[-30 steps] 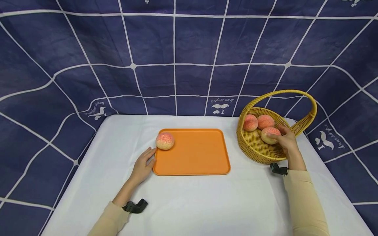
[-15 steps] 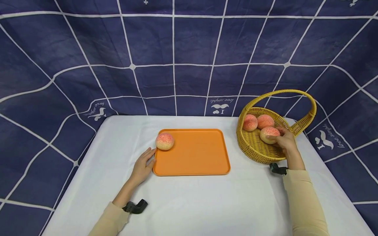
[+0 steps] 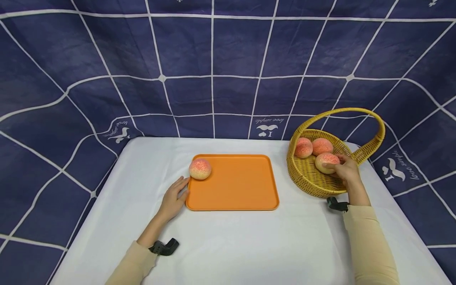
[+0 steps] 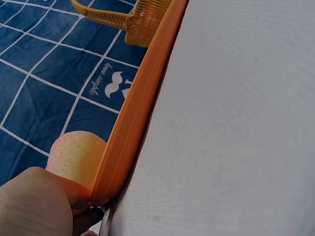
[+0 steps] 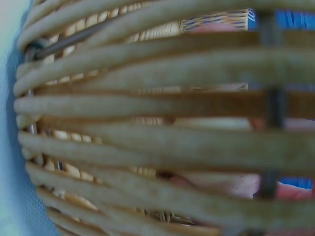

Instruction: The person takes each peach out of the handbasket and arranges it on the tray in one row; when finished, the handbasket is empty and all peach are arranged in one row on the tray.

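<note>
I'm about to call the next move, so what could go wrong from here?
The right grip holds a peach close beside the foot of the basket handle, so a lift might bump it. The tray peach sits at the left edge of the orange tray, near the left grip; a nudge there could roll it off.

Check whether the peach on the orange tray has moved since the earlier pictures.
No: in the head view, the peach sits at the same far left corner of the orange tray; the whole picture just shifted slightly.
</note>
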Motion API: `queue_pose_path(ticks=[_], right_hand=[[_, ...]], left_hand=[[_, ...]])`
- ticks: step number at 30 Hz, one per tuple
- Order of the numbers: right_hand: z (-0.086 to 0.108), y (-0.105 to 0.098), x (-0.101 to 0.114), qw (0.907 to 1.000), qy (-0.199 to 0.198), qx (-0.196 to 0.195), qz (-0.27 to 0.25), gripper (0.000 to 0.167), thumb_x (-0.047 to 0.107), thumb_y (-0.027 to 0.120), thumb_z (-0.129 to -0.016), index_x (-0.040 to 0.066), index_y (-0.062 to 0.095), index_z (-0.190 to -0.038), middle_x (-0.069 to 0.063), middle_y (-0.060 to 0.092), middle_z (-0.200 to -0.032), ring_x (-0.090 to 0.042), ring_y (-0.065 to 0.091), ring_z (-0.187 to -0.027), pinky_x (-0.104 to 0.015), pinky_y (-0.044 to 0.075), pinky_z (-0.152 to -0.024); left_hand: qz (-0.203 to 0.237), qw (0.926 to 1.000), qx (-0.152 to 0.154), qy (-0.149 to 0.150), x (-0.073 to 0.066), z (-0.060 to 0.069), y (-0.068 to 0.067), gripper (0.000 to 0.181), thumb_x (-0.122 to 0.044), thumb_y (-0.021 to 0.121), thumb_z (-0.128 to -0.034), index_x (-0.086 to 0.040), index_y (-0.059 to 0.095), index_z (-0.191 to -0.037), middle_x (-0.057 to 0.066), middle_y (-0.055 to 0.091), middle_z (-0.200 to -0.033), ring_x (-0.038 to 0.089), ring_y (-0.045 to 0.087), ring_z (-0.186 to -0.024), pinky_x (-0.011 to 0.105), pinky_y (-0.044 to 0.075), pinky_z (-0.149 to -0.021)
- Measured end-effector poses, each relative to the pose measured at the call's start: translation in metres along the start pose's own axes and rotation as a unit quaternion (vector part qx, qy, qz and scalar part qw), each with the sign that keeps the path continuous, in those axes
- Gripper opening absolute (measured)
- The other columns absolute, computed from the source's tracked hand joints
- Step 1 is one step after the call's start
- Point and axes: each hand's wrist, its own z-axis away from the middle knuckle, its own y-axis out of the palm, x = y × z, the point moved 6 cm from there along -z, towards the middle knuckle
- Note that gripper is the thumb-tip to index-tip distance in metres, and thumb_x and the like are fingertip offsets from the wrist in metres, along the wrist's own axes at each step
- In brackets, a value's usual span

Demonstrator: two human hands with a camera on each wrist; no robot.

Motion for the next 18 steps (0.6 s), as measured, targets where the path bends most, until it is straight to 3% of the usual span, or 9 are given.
queue_pose_path(ticks=[5, 11, 14, 18], right_hand=[[0.004, -0.002, 0.007, 0.9997, -0.021, -0.009, 0.008, 0.078, 0.022, 0.072, -0.088, -0.001, 0.032, -0.150, -0.018, 0.043, -0.136, -0.010, 0.049, -0.095, -0.019, 0.056, -0.070], [0.020, -0.010, 0.021, 0.9981, -0.040, -0.027, 0.037, 0.080, 0.030, 0.068, -0.091, 0.002, 0.027, -0.153, -0.025, 0.034, -0.151, -0.031, 0.042, -0.122, -0.016, 0.044, -0.075], [0.031, -0.013, 0.028, 0.9978, -0.051, -0.028, 0.033, 0.081, 0.031, 0.068, -0.091, 0.003, 0.025, -0.154, -0.024, 0.034, -0.152, -0.026, 0.045, -0.117, -0.020, 0.050, -0.074], [0.046, -0.014, 0.036, 0.9973, -0.065, -0.027, 0.020, 0.081, 0.031, 0.069, -0.091, 0.004, 0.026, -0.154, -0.023, 0.035, -0.150, -0.010, 0.048, -0.099, -0.019, 0.056, -0.071]], left_hand=[[-0.005, 0.9999, -0.005, 0.011, -0.003, 0.000, -0.001, 0.045, -0.009, 0.055, -0.0975, 0.004, 0.049, -0.140, 0.024, 0.048, -0.145, 0.044, 0.037, -0.140, 0.063, 0.027, -0.114], [0.001, 1.0000, 0.004, 0.001, -0.003, 0.000, -0.002, 0.046, -0.009, 0.055, -0.0978, 0.003, 0.047, -0.141, 0.023, 0.047, -0.146, 0.042, 0.035, -0.141, 0.061, 0.026, -0.115], [0.008, 0.9999, 0.007, -0.002, -0.002, 0.000, -0.002, 0.046, -0.008, 0.055, -0.0977, 0.003, 0.047, -0.142, 0.023, 0.047, -0.146, 0.041, 0.034, -0.142, 0.060, 0.026, -0.116], [0.012, 0.9999, 0.003, 0.002, -0.003, 0.001, -0.001, 0.046, -0.007, 0.055, -0.0974, 0.004, 0.047, -0.141, 0.024, 0.047, -0.146, 0.042, 0.035, -0.141, 0.061, 0.026, -0.116]])
